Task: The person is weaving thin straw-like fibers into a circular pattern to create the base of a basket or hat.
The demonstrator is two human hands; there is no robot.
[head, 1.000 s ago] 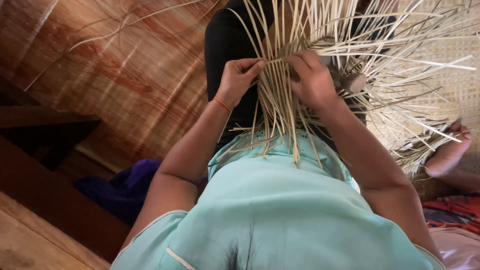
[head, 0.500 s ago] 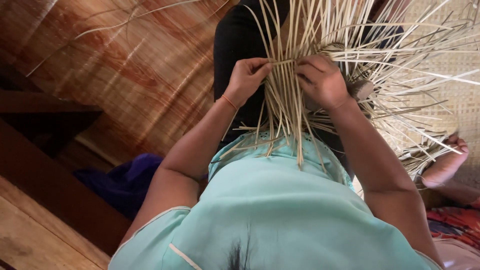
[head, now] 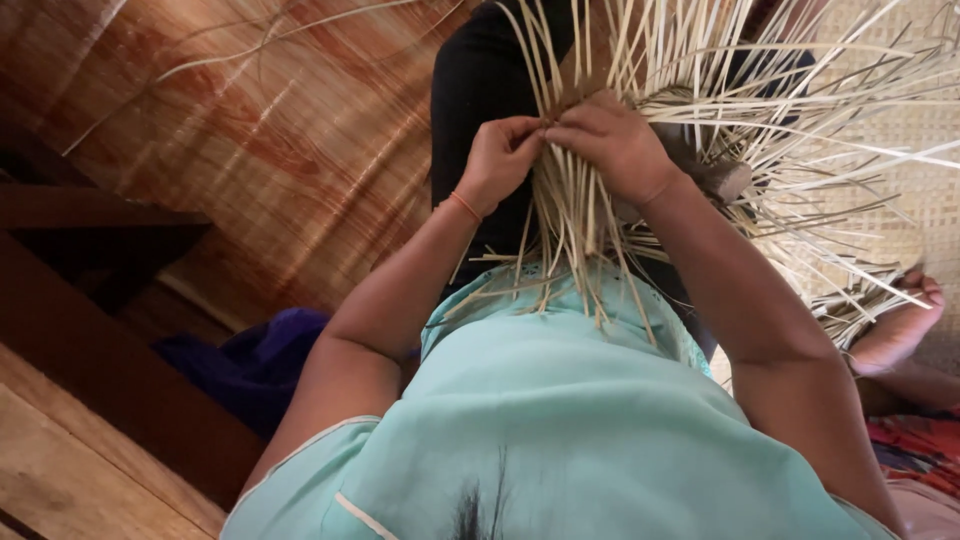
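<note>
A half-woven piece of pale bamboo strips [head: 700, 110] rests on my lap, with many loose strip ends fanning out to the right and down over my light green top. My left hand [head: 500, 160], with an orange thread at the wrist, pinches thin strips at the centre of the weave. My right hand [head: 615, 145] grips strips right beside it, fingertips nearly touching the left hand. My black-clad leg [head: 480, 90] lies under the work.
A reddish-brown woven mat [head: 270, 140] covers the floor to the left. A dark wooden beam [head: 90, 350] and a purple cloth [head: 250, 365] lie at lower left. Another person's foot [head: 900, 320] shows at the right edge, beside a pale woven mat [head: 920, 150].
Both hands have drawn closer together at the centre of the weave, and the view has shifted slightly.
</note>
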